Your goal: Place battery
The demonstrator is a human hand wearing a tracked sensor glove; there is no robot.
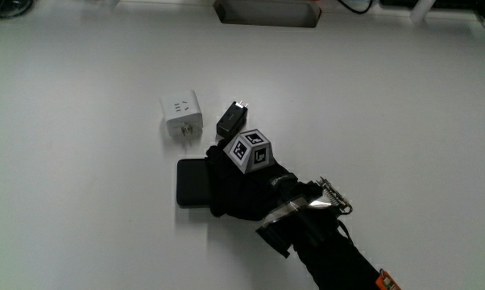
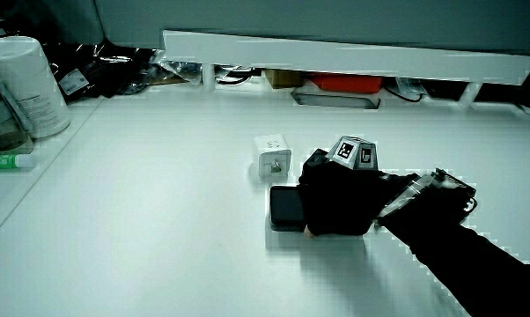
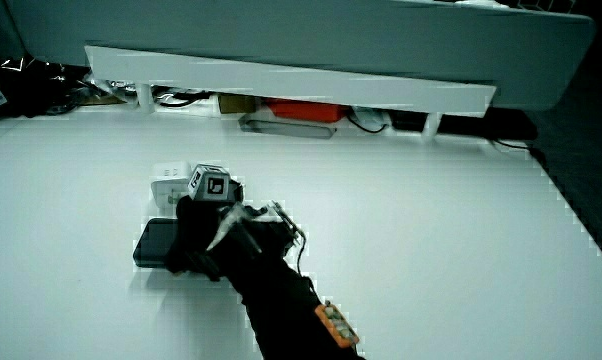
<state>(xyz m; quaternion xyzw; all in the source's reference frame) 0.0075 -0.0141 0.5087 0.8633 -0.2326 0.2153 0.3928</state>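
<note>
A flat black battery pack [image 1: 190, 184] lies on the white table [image 1: 404, 113]; both side views show it too [image 2: 284, 210] [image 3: 153, 244]. The gloved hand [image 1: 233, 187] rests over one end of it, fingers curled down around that end, which is hidden. The patterned cube [image 1: 251, 151] on the hand's back faces up. In both side views the hand [image 2: 335, 201] [image 3: 197, 242] sits low on the table with the battery under it.
A white plug adapter [image 1: 181, 115] and a small black charger [image 1: 231, 120] lie just past the hand, farther from the person. A white labelled container [image 2: 25, 84] stands at the table's edge. A grey tray [image 1: 265, 14] sits by the low partition [image 2: 335, 51].
</note>
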